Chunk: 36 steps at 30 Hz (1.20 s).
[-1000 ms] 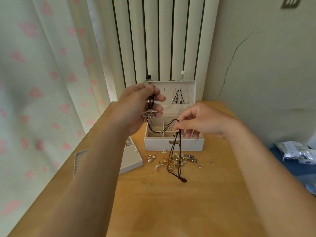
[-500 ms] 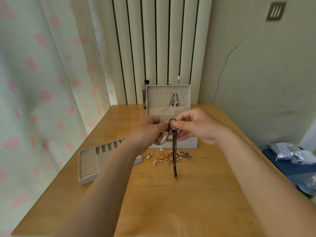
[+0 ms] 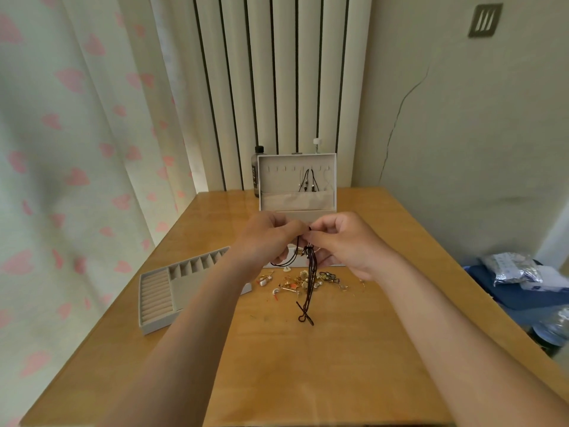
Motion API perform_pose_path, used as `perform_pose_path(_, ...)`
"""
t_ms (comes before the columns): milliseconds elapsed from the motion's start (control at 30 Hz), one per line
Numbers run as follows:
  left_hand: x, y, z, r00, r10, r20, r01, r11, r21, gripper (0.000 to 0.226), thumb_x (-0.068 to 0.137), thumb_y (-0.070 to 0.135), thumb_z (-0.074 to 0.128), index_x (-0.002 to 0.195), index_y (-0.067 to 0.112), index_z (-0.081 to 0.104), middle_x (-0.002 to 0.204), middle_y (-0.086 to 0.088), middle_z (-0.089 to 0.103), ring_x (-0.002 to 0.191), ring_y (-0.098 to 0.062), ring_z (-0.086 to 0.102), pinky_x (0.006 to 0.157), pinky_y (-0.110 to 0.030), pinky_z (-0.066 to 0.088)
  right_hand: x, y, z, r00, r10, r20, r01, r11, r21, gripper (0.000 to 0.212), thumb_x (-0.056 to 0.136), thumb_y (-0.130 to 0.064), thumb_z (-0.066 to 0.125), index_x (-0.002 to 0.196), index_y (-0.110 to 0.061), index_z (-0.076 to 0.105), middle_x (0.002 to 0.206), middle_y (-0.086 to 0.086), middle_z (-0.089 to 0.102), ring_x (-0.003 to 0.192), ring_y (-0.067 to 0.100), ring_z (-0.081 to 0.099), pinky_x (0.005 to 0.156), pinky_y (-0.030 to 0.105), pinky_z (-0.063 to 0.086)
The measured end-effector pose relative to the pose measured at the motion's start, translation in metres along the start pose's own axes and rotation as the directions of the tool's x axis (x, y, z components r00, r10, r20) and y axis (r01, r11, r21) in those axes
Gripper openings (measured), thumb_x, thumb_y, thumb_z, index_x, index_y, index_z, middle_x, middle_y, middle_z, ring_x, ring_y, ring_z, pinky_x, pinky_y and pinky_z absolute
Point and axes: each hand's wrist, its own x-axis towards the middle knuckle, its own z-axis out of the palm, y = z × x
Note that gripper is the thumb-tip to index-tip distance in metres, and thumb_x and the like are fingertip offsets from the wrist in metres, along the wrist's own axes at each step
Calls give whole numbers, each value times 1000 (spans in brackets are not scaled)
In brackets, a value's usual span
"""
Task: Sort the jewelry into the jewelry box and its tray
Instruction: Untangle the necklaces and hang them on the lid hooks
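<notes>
Near edge of the light wooden table (image 3: 308, 380): two bare forearms only, converging on the middle.

Mid-table, touching the wood: knotted tail of the dark brown cord necklace (image 3: 307, 300), the rest hanging above it as a gathered bundle of several strands.

Above the bundle: left hand (image 3: 271, 238) and right hand (image 3: 341, 241), knuckle to knuckle, fingers curled, both pinching the top of the cord; one slack loop sagging below the left hand. Held well apart a second ago, the left hand raised with a flower pendant and the cord slung between the two; now drawn together and lower, the cord folded on itself. Pendant hidden; place cannot be told.

Beneath the hands, just before the box front: scatter of small gold, white and pearl pieces (image 3: 295, 280), unsorted.

Toward the left edge: pale grey compartmented tray (image 3: 154, 303), lying askew; contents too small to tell.

At the far edge: white jewelry box with upright lid (image 3: 274, 183), two dark corded necklaces (image 3: 308, 180) hooked inside the lid. Behind its left corner: dark bottle (image 3: 256, 171).

Reads as shortening the necklace for stowing, probably in the lid. Most of the sorting judged outstanding, given the scatter on the table.
</notes>
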Motion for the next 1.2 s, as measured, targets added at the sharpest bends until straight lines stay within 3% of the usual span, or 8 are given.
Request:
perform_pose_path(133, 2, -4, 1, 998, 53, 21, -55, 993, 107, 27, 92, 25, 71, 87, -1, 71, 61, -4, 62, 44, -11, 42, 45, -24, 34, -3, 1, 1, 999, -36, -6, 35, 995, -97, 5, 91, -6, 69, 92, -9, 74, 72, 0, 74, 60, 15, 66, 61, 36, 60)
perform_pose_path(233, 3, -6, 2, 996, 88, 27, -92, 985, 148, 21, 95, 20, 68, 88, 0, 71, 54, 8, 59, 43, -7, 41, 44, -21, 35, -3, 3, 2, 999, -41, -29, 38, 992, -119, 6, 89, -6, 71, 85, -11, 73, 78, 10, 74, 64, 17, 66, 62, 38, 60)
perform_pose_path(367, 5, -7, 3, 993, 110, -30, -105, 985, 138, 19, 97, 18, 64, 93, 0, 70, 72, -9, 70, 45, -7, 43, 45, -22, 37, -5, 9, 3, 1000, 28, 7, -28, 998, 53, 12, 91, -8, 69, 102, -9, 65, 100, 19, 72, 75, 24, 64, 72, 50, 59)
perform_pose_path(467, 5, -10, 3, 994, 92, -56, -86, 992, 97, 19, 98, 18, 63, 92, 2, 69, 78, -8, 73, 45, -8, 43, 46, -23, 37, -10, 13, 1, 994, 69, 83, -79, 990, 117, 32, 87, 6, 67, 114, -8, 58, 88, 9, 63, 75, 22, 64, 64, 37, 55)
perform_pose_path(667, 1, -22, 4, 999, 11, -44, -10, 1000, 17, 19, 98, 18, 63, 92, 1, 67, 75, -2, 74, 52, -16, 47, 49, -25, 39, -9, 21, 1, 999, -38, -38, 37, 999, -34, 35, 76, 18, 69, 98, -7, 60, 89, 11, 62, 69, 26, 67, 61, 28, 52)
perform_pose_path(900, -3, -33, 6, 999, -37, -13, 35, 996, -77, 15, 95, 14, 67, 90, 0, 66, 80, -8, 75, 48, -14, 43, 43, -22, 36, -7, 25, 1, 981, -161, -107, 137, 971, -196, 26, 79, 8, 72, 88, -15, 64, 86, 10, 71, 77, 18, 67, 78, 41, 59)
perform_pose_path(1033, -3, -42, 11, 998, -66, -21, 61, 984, -166, 20, 94, 11, 67, 97, -8, 62, 79, -10, 74, 49, -15, 41, 44, -23, 34, -5, 28, 6, 972, -202, -117, 173, 960, -220, 22, 84, 3, 72, 85, -17, 63, 85, 10, 70, 78, 16, 63, 79, 37, 57)
perform_pose_path(1200, -3, -54, 18, 994, -106, -40, 95, 969, -228, 11, 93, 8, 67, 86, 3, 61, 76, -11, 70, 48, -14, 40, 44, -22, 32, -2, 29, 8, 976, -189, -112, 172, 974, -148, 20, 87, 5, 67, 84, -15, 62, 77, 1, 68, 73, 14, 62, 74, 33, 54)
